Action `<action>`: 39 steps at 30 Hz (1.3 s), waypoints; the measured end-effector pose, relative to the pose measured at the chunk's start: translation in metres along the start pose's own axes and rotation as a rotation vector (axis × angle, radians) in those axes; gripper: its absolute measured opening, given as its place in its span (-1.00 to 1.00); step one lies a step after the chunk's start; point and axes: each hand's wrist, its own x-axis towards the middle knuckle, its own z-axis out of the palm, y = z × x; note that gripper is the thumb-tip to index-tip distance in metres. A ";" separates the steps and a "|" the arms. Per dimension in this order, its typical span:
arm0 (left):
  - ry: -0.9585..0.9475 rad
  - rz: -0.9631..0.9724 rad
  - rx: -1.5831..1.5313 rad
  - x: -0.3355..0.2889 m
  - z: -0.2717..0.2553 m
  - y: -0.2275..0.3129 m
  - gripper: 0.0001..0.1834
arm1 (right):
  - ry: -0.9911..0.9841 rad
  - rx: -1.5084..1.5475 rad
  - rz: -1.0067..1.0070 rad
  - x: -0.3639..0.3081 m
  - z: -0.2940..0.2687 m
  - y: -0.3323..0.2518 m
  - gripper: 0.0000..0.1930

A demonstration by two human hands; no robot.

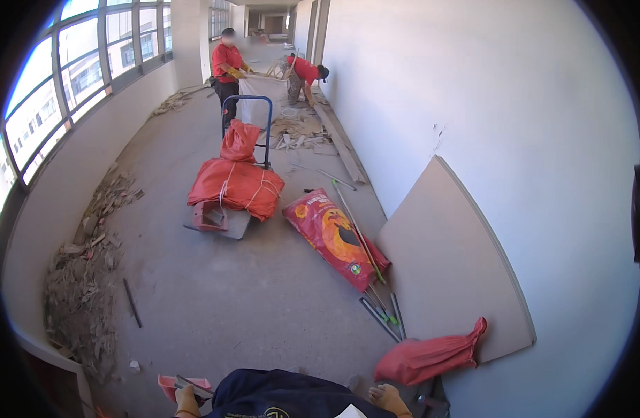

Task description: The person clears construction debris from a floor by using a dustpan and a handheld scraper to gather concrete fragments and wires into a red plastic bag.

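Observation:
My left hand (187,402), in a tan work glove, is at the lower edge beside my dark blue shirt (278,393). It is closed on a red dustpan (168,387) with a grey edge or handle. To the right of my body, my right hand (390,399) wears a similar glove. Its fingers are curled, and whatever they may hold is hidden. A tied red sack (431,355) lies just beyond that hand, against a leaning beige board (452,258). Dark objects (431,404) show only in part below the sack.
A blue-handled cart (247,97) carries tied red sacks (236,187). A printed red bag (330,237) and metal tubes (383,319) lie along the right. Debris (86,279) lines the left wall. Two people in red shirts, one standing (226,61), one bending (306,70), work with a white sack (261,97).

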 end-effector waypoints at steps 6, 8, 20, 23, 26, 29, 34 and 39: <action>-0.070 -0.110 -0.229 0.034 0.017 -0.006 -0.60 | 0.344 -0.045 -0.096 -0.024 -0.009 0.025 -0.65; -0.086 -0.154 -0.350 0.046 0.013 -0.006 -0.57 | 0.175 -0.151 -0.113 -0.036 -0.003 0.033 -0.73; -0.064 -0.013 -0.067 0.077 0.063 0.054 -0.55 | 0.171 -0.096 -0.048 -0.062 0.023 0.035 -0.86; -0.052 -0.063 -0.026 0.059 0.069 0.064 -0.53 | 0.204 -0.121 -0.048 -0.070 0.016 0.033 -0.86; -0.089 -0.107 -0.155 0.057 0.069 0.059 -0.53 | 0.202 -0.127 -0.033 -0.070 0.017 0.032 -0.84; -0.054 -0.056 -0.183 0.092 0.058 -0.011 -0.53 | 0.185 -0.152 -0.016 -0.069 0.027 0.030 -0.80; -0.115 -0.219 -0.193 0.047 0.048 0.009 -0.54 | 0.192 -0.125 -0.026 -0.081 0.025 0.026 -0.72; -0.108 -0.246 -0.046 0.028 0.027 0.029 -0.59 | 0.252 -0.160 -0.089 -0.095 0.058 0.041 -0.70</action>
